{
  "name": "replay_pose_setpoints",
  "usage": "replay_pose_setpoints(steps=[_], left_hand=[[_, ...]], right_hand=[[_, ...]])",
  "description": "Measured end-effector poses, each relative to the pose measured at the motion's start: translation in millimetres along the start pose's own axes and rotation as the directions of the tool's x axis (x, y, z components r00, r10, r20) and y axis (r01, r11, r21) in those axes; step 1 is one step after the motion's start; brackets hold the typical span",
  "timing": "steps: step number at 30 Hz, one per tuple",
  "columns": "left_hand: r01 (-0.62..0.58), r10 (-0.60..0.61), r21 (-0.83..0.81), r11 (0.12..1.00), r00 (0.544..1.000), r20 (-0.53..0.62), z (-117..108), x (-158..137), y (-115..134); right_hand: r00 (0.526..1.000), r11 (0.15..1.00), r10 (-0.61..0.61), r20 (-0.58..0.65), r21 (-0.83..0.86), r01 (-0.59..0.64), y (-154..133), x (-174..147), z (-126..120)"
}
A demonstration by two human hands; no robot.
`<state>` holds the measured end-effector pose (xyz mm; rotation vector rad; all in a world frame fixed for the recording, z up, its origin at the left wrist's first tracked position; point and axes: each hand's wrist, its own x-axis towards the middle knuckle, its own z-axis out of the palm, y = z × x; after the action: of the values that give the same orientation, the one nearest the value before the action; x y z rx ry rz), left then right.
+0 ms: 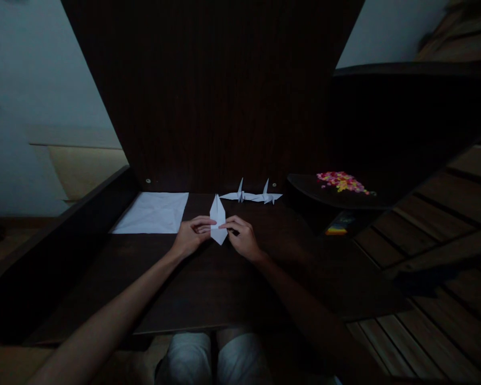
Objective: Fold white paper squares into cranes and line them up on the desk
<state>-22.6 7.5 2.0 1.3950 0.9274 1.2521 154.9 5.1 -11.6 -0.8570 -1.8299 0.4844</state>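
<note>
A folded white paper, shaped like a long kite with a slit at its far tip, stands between my hands over the dark desk. My left hand pinches its left edge, fingers closed along the side. On the opposite edge, my right hand grips the paper with thumb and fingertips. Just beyond it, two finished white paper cranes sit side by side against the back panel. Left of my hands lies a stack or sheet of creased white paper; I cannot tell how many sheets.
A small raised shelf on the right carries a heap of small pink, red and yellow pieces. Below it is a colourful item. The desk's side board borders the left, and a tall dark panel rises behind.
</note>
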Motion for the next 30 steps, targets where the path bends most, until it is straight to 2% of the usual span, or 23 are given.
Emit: replay_pose_setpoints(steps=[5, 9, 13, 17, 23, 30], left_hand=[[-0.053, 0.053, 0.158, 0.986, 0.999, -0.001, 2, -6, 7], [-0.046, 0.056, 0.222, 0.974, 0.998, -0.04, 1, -6, 5], [0.001, 0.007, 0.107, 0.994, 0.997, -0.071, 1, -6, 1], [0.012, -0.012, 0.014, 1.0, 0.999, -0.03, 2, -7, -1], [0.013, -0.018, 0.118, 0.993, 0.999, 0.043, 0, -6, -6], [0.013, -0.017, 0.201, 0.98, 1.0, 0.02, 3, -5, 3]], right_hand=[[0.994, 0.994, 0.092, -0.063, 0.064, -0.088, -4, 0, 5], [0.965, 0.95, 0.256, -0.057, 0.2, -0.24, -5, -1, 10], [0.919, 0.852, 0.393, -0.038, 0.39, -0.348, -4, -1, 15], [0.874, 0.775, 0.485, 0.019, 0.452, -0.441, -3, 1, 16], [0.886, 0.793, 0.46, 0.058, 0.423, -0.439, 0, 3, 14], [0.896, 0.826, 0.442, 0.037, 0.373, -0.423, -2, 3, 14]])
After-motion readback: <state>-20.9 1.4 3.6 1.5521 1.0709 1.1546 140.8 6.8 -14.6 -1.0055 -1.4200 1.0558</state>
